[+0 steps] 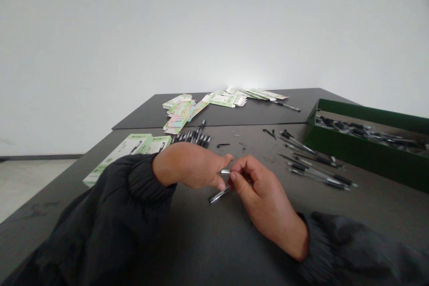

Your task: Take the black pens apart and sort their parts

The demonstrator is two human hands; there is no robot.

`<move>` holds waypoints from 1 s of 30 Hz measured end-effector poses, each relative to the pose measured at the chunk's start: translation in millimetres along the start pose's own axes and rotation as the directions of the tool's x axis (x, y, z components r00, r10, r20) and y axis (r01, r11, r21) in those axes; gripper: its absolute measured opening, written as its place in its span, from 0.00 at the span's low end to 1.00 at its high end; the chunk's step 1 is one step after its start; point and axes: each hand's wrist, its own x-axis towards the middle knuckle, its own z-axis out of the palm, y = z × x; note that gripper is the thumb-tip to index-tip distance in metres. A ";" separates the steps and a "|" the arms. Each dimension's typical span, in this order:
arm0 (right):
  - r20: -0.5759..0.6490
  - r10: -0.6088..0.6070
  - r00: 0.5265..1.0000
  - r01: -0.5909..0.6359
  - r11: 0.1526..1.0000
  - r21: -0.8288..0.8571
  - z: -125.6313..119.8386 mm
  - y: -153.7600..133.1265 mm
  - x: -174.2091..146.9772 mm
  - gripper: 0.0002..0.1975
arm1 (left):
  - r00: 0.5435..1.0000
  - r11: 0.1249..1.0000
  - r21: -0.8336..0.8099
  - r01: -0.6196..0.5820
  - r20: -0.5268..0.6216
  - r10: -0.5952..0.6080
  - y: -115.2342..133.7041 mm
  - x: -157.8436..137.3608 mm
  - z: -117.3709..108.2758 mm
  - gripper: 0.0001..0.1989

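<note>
A pale grey wall [214, 22] fills the upper part of the view, with a soft bright patch [246, 73] low in the middle and duller tones toward the top corners. At lower left, a dark skirting strip [40, 157] runs along its foot, above a light-coloured floor [23, 181]. A near tabletop [201, 246] and a far tabletop [139, 111], both dark grey, meet at a thin seam [142, 128]. The far one reaches back toward the wall; whether it touches is unclear. Scuff marks [36, 209] show near the left edge.
</note>
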 end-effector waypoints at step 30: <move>0.016 -0.017 1.000 0.017 1.000 0.016 1.6 -1.9 -0.6 0.06 | 0.996 0.991 -0.126 -0.050 -0.081 0.040 3.4 -6.6 0.2 0.13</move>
